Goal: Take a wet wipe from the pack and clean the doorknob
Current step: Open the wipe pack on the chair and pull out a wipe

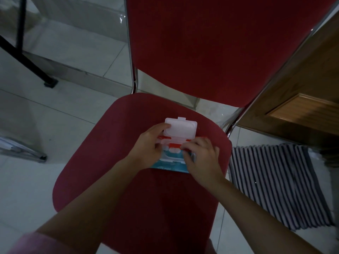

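A blue and red wet wipe pack (172,163) lies on the seat of a red chair (128,180). Its white plastic lid (181,129) is flipped up and open, showing the white wipe (174,149) in the slot. My left hand (148,145) rests on the pack's left side, thumb against the lid. On the right, my right hand (200,158) has its fingertips pinching at the slot's right edge. The doorknob is not in view.
The chair's red backrest (220,43) rises behind the pack on chrome legs. A wooden door (302,99) stands at the right, with a striped mat (275,184) on the tiled floor below it. A black stand leg (27,57) crosses the far left.
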Motion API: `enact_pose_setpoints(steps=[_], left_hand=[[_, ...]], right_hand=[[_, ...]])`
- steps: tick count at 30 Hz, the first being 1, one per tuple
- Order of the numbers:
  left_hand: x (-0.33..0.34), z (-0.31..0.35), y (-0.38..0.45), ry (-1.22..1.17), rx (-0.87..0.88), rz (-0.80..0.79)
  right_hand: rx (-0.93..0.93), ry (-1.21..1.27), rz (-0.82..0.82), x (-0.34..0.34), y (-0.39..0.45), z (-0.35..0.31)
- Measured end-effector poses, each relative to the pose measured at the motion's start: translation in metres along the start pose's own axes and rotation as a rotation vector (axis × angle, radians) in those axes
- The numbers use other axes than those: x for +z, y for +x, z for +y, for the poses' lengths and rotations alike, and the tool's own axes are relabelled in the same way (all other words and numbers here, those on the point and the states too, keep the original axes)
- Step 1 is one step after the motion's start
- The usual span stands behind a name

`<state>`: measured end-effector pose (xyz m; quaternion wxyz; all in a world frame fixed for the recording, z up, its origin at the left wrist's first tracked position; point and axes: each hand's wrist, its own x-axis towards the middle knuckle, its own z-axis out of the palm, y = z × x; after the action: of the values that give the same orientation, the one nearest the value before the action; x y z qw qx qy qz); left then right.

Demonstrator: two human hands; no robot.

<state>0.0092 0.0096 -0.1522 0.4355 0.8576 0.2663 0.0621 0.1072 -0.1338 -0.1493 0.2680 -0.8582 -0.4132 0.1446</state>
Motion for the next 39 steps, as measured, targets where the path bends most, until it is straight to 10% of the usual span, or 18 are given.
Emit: enact_pose_setpoints(steps=[15, 28, 39], left_hand=[[0.001, -0.001, -0.003, -0.020, -0.004, -0.002], [0.005, -0.002, -0.005, -0.030, -0.002, 0.000], [0.006, 0.004, -0.008, -0.029, -0.053, -0.007]], right_hand=[[-0.391, -0.211, -0.288, 0.006, 0.031, -0.010], [0.293, 0.457, -0.398, -0.007, 0.034, -0.011], [0.658, 1.301, -0.116, -0.012, 0.036, -0.006]])
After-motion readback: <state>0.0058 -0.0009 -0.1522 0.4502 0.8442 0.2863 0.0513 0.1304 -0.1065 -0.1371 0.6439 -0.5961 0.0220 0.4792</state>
